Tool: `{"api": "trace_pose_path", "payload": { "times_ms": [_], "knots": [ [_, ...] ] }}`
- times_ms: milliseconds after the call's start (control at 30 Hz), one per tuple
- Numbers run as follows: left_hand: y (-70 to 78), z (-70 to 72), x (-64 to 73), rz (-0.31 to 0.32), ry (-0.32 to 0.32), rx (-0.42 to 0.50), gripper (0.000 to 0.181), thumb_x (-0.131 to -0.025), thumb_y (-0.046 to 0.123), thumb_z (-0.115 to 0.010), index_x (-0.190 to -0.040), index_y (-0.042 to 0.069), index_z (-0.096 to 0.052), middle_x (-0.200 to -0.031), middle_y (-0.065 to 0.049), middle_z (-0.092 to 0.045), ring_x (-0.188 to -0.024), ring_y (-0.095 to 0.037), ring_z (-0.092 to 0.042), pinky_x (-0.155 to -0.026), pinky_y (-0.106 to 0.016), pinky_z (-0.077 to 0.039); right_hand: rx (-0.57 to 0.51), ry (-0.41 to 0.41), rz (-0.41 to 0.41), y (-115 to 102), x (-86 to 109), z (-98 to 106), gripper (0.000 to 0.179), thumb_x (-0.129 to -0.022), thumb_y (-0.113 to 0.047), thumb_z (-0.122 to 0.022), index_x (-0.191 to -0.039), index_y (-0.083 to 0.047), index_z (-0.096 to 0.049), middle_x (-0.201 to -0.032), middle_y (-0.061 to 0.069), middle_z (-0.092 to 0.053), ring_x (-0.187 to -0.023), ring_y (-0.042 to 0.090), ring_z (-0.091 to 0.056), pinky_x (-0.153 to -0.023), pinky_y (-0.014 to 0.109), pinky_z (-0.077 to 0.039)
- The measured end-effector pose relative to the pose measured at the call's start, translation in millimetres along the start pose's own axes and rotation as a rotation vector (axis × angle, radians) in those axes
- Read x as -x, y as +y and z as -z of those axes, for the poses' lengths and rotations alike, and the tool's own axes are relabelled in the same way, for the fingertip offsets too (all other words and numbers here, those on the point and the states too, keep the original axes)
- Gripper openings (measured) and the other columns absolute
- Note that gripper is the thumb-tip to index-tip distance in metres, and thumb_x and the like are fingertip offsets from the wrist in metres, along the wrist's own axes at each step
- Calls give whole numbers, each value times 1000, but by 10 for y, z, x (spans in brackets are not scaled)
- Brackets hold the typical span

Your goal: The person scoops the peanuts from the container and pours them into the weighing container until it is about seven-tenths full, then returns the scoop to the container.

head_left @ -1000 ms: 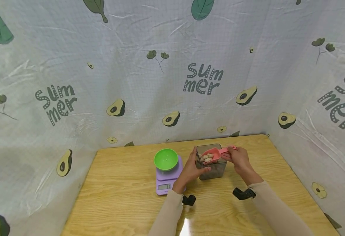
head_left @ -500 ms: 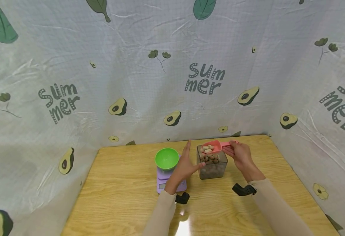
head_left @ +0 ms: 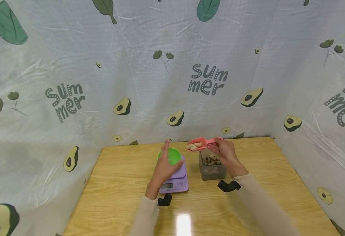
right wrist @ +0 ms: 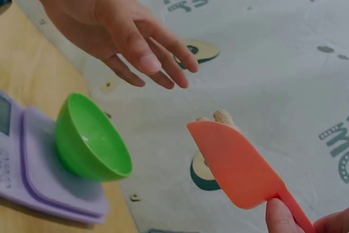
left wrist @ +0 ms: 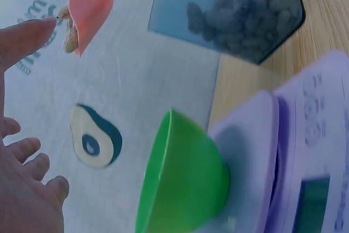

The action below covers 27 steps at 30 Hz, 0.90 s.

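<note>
My right hand (head_left: pixel 226 154) pinches the handle of a pink-red scoop (right wrist: pixel 234 165), held level above the table between the bin and the bowl. Several peanuts in the shell (head_left: pixel 193 146) lie in the scoop. A green bowl (right wrist: pixel 87 140) stands on a purple kitchen scale (head_left: pixel 179 185); it looks bare inside. My left hand (head_left: pixel 162 168) hovers over the scale in front of the bowl, fingers spread and holding nothing. To the right of the scale stands a see-through grey bin (head_left: pixel 212 173) with more nuts (head_left: pixel 212 160) inside.
The wooden table (head_left: pixel 125 183) meets a patterned cloth backdrop (head_left: pixel 143 108) at its back edge and sides. The scale's display (head_left: pixel 167 186) faces the person. A narrow strip of tabletop separates scale and bin.
The right hand has lifted the scoop of peanuts out of the bin and carried it left. The left hand has left the bin and moved left, over the scale.
</note>
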State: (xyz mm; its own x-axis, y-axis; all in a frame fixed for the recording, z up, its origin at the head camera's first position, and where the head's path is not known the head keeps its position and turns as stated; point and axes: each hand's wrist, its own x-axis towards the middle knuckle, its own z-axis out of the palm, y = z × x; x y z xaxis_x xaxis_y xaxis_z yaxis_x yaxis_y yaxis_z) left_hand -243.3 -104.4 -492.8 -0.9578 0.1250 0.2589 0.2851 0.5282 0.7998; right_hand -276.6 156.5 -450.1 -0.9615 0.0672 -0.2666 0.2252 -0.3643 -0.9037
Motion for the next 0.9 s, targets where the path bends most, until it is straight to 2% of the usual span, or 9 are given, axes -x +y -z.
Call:
{"api": "trace_pose_path", "payload": {
  "times_ms": [133,267,400,533,667,733,767,833,900],
  "knots": [
    [-157,106,14,23,15,-46,108,-79,40,-79,-160,16,-12,-165,-12,-14,-147,-42,-26,-113,-61,-30,23,-7,-2,93,-41,-167,24,-106,-18,-43,-115,3,-51,-73,0,-68,-71,6,-73,-78,23,-58],
    [-326,154,42,65,-35,-67,113,-76,43,-81,-159,10,-11,-166,-14,-9,-148,-43,-22,-114,-61,-29,58,17,0,193,-77,-333,28,-106,-17,-44,-119,6,-51,-73,1,-67,-69,6,-72,-76,23,-58],
    [-471,150,65,109,-75,-74,116,-76,45,-81,-159,8,-9,-165,-18,-9,-149,-42,-20,-116,-59,-27,66,34,3,295,-134,-470,27,-105,-14,-45,-118,8,-51,-72,2,-66,-66,7,-71,-72,22,-59],
    [-587,114,61,148,-102,-65,115,-77,45,-81,-159,7,-10,-164,-21,-12,-148,-44,-23,-116,-59,-27,96,49,11,368,-199,-589,23,-104,-12,-46,-114,8,-53,-74,4,-66,-66,8,-70,-69,24,-59],
    [-688,87,65,152,-104,-76,111,-79,43,-79,-156,-2,-13,-161,-27,-18,-144,-46,-29,-114,-59,-31,208,63,58,413,-212,-711,29,-103,-12,-48,-119,11,-56,-83,16,-70,-69,14,-72,-72,28,-60],
    [-714,81,71,145,-99,-87,110,-80,43,-79,-155,-6,-14,-159,-28,-20,-143,-47,-31,-114,-58,-32,294,51,138,446,-202,-763,30,-102,-11,-49,-118,12,-58,-91,24,-72,-73,21,-74,-74,33,-60],
    [-718,80,72,140,-95,-86,109,-80,42,-79,-154,-7,-15,-158,-29,-22,-142,-47,-32,-114,-58,-32,359,37,206,476,-207,-779,29,-102,-11,-49,-115,12,-60,-94,26,-72,-75,23,-75,-74,33,-61],
    [-719,81,73,131,-89,-84,108,-80,40,-79,-154,-7,-17,-157,-30,-24,-141,-47,-34,-113,-58,-33,509,-11,381,545,-213,-797,24,-102,-13,-52,-107,7,-64,-95,26,-72,-78,25,-75,-73,32,-61],
    [-719,78,71,124,-85,-79,107,-79,40,-79,-153,-8,-18,-156,-30,-26,-140,-48,-35,-113,-59,-33,678,-70,601,614,-217,-787,20,-101,-14,-54,-101,3,-65,-87,20,-73,-74,22,-74,-67,27,-59]
  ]
}}
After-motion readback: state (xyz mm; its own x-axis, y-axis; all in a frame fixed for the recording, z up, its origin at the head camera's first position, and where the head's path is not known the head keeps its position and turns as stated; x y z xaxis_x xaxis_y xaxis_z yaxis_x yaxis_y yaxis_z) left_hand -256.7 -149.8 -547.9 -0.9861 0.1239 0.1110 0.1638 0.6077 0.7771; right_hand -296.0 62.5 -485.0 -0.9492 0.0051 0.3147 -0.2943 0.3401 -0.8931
